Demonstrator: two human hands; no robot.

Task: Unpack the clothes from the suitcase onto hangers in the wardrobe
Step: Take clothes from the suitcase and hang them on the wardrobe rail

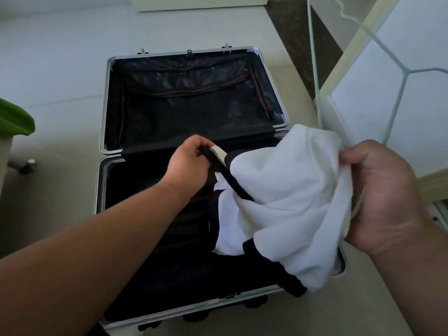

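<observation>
An open silver-framed suitcase (103, 185) lies flat on the floor, both halves lined in black. A white garment with dark trim (286, 195) is lifted over the right side of the near half. My left hand (191, 163) grips the garment's dark collar band, which carries a white label. At the right, my right hand (383, 197) grips a bunched edge of the white fabric. The far half of the suitcase shows only its zipped black lining. No hanger or wardrobe interior is in sight.
The suitcase sits on a pale tiled floor (60, 69). A green leaf (14, 120) and a furniture caster (28, 163) are at the left edge. A white panel with a pale frame (388, 93) stands close on the right. White furniture (198, 3) stands at the far end.
</observation>
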